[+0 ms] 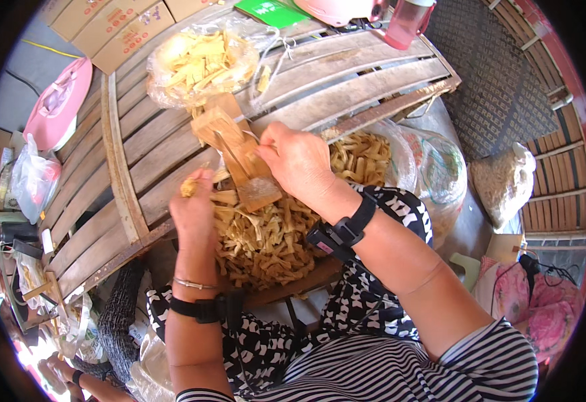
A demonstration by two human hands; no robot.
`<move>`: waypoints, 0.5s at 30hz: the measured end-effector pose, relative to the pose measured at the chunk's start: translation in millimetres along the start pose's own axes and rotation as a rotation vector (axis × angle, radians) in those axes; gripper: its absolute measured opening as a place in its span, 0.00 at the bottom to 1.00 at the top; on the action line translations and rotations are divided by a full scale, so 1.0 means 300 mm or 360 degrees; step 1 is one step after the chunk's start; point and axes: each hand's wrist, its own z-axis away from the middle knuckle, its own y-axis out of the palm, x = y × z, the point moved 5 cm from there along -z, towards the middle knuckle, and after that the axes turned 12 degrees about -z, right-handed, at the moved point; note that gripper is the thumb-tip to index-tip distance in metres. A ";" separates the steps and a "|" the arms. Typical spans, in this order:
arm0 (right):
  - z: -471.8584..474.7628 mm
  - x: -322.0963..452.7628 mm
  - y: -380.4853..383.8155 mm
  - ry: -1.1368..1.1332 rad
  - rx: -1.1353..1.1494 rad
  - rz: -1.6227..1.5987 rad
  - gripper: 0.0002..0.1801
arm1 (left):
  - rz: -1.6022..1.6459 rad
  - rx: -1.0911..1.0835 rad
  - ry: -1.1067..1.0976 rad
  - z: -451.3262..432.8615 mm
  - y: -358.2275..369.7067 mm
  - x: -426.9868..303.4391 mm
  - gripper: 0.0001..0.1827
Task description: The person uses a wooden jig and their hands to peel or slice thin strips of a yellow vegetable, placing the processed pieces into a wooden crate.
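A wooden block tool with a long slot [237,151] lies over the slatted bench edge, its lower end above a heap of yellow-brown dried strips [267,241]. My right hand [295,156] is at the right side of this tool, fingers curled and fingertips pinched together; whether something thin is between them cannot be made out. My left hand [195,201], left of the tool, holds a small yellow piece [189,187] between thumb and fingers. Beyond the tool, a clear plastic bag [154,83] lies open with paler yellow pieces [205,58] in it.
The slatted wooden bench [162,140] has a raised metal crossbar [117,161]. A pink bottle [407,25] and a green packet [272,12] are at its far side. Right of the heap is a plastic bag of strips [360,158]. A pink hat [59,103] sits far left. Another person's arm [92,384] shows lower left.
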 end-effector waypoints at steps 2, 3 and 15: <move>0.011 0.044 -0.034 -0.0154 -0.0002 -0.0254 0.12 | -0.0036 0.0221 0.0365 -0.006 -0.005 -0.003 0.12; 0.033 0.068 -0.060 -0.0310 -0.0038 -0.0506 0.13 | -0.0074 0.0313 0.0492 0.017 0.009 -0.029 0.12; 0.094 0.225 -0.090 -0.0459 0.0750 -0.1081 0.22 | 0.0343 0.1927 0.0165 0.369 0.056 -0.100 0.20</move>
